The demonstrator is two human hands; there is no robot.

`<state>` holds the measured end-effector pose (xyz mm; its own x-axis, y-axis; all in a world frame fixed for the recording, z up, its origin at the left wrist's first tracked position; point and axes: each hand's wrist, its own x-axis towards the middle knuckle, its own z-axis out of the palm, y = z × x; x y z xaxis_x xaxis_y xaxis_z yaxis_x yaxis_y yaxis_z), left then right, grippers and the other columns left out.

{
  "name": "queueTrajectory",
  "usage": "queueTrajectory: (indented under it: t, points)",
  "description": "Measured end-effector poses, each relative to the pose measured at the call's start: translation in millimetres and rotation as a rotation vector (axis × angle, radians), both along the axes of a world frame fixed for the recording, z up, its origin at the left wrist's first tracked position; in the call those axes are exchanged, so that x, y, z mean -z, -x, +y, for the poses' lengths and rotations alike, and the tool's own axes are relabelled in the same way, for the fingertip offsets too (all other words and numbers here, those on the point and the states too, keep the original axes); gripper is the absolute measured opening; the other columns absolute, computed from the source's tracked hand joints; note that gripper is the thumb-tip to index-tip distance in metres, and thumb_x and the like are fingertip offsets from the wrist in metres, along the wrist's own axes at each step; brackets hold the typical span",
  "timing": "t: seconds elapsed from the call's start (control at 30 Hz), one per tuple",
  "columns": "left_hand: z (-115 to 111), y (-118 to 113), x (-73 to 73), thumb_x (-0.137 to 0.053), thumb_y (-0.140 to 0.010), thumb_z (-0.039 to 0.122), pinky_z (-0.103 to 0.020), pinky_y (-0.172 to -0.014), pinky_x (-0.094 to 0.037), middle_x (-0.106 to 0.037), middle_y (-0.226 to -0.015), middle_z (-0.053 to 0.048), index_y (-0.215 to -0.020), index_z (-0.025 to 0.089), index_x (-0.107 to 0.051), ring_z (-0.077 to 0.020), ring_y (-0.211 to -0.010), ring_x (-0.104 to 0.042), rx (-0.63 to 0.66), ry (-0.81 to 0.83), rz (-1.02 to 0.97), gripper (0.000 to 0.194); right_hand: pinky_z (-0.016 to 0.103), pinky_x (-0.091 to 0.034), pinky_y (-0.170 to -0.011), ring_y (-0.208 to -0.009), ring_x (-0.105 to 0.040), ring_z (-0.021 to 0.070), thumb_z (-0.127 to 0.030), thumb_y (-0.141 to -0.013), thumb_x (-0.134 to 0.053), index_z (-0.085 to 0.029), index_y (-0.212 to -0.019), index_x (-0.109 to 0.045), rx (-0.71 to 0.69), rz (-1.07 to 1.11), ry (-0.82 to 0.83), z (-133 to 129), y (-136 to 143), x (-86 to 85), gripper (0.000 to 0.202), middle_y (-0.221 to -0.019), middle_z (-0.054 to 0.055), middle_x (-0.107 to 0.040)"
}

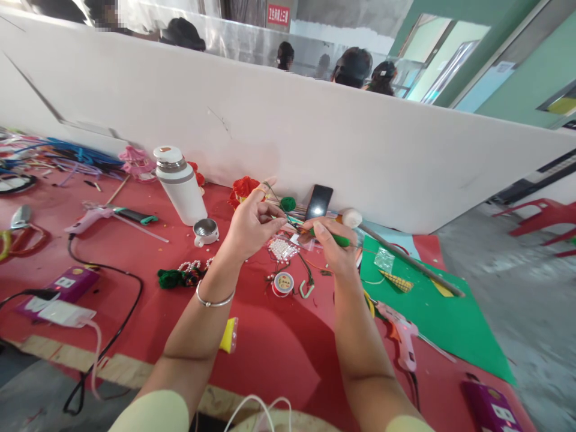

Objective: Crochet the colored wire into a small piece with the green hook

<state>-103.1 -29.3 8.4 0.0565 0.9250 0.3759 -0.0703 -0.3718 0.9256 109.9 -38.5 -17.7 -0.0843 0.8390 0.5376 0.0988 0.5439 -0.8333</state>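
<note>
My left hand (pixel 256 222) is raised over the table with thumb and fingers pinched on thin dark green yarn (pixel 271 191), which runs up over the index finger. Facing it, my right hand (pixel 335 243) is closed round a crochet hook with a green handle (pixel 341 240). The hook's tip meets the yarn between both hands, too small to make out clearly. Below the hands lie a heap of white pearl beads (pixel 282 249) and a round spool with a red rim (pixel 283 284). Behind them sits a green ball of yarn (pixel 287 204).
A white bottle (pixel 180 191) and its metal cup (pixel 206 231) stand left of my forearm. Pink glue guns (pixel 406 348) lie at both sides. A phone (pixel 318 201) leans on the white partition (pixel 288 126). A rod (pixel 411 258) crosses the green sheet (pixel 450 318).
</note>
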Motion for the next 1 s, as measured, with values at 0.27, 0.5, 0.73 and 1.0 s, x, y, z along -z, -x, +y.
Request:
queueTrajectory:
  t: [0.27, 0.5, 0.73, 1.0]
  points:
    - [2, -3, 2.1, -0.084, -0.078, 0.012, -0.028, -0.052, -0.044, -0.073, -0.078, 0.000, -0.164, 0.025, -0.054, -0.0139, -0.063, -0.059, -0.025, -0.025, -0.005, 0.092, 0.036, -0.065, -0.077, -0.085, -0.082, 0.0223, -0.043, -0.107, -0.064, -0.027, -0.102, -0.086, 0.037, -0.147, -0.132, -6, 3, -6.8, 0.028, -0.096, 0.005, -0.087]
    - [2, -14, 0.2, -0.088, -0.072, 0.011, -0.023, -0.051, -0.044, -0.073, -0.078, 0.001, -0.167, 0.024, -0.048, -0.0116, -0.060, -0.061, -0.040, 0.068, -0.214, 0.104, 0.034, -0.068, -0.091, -0.099, -0.083, 0.0209, -0.025, -0.104, -0.069, -0.025, -0.119, -0.082, 0.197, -0.323, -0.560, 0, 18, 2.3, 0.019, -0.108, 0.008, -0.087]
    - [-3, -17, -7.5, -0.097, -0.068, 0.018, -0.020, -0.039, -0.024, -0.075, -0.077, 0.003, -0.173, 0.021, -0.035, -0.0033, -0.043, -0.044, 0.081, 0.286, -0.431, 0.122, 0.034, -0.070, -0.089, -0.099, -0.085, 0.0218, -0.029, -0.103, -0.073, -0.028, -0.136, -0.078, 0.302, -0.264, -0.734, 8, 24, 15.6, 0.034, -0.112, 0.009, -0.087]
    - [2, -2, -5.8, -0.099, -0.067, 0.021, -0.023, -0.040, -0.010, -0.064, -0.060, 0.009, -0.164, 0.025, -0.050, -0.0024, -0.037, -0.025, 0.350, 0.397, -0.407, 0.109, 0.035, -0.071, -0.084, -0.098, -0.085, 0.0225, -0.048, -0.100, -0.075, -0.035, -0.130, -0.083, 0.094, -0.115, -0.617, 12, 10, 16.6, 0.033, -0.112, 0.005, -0.088]
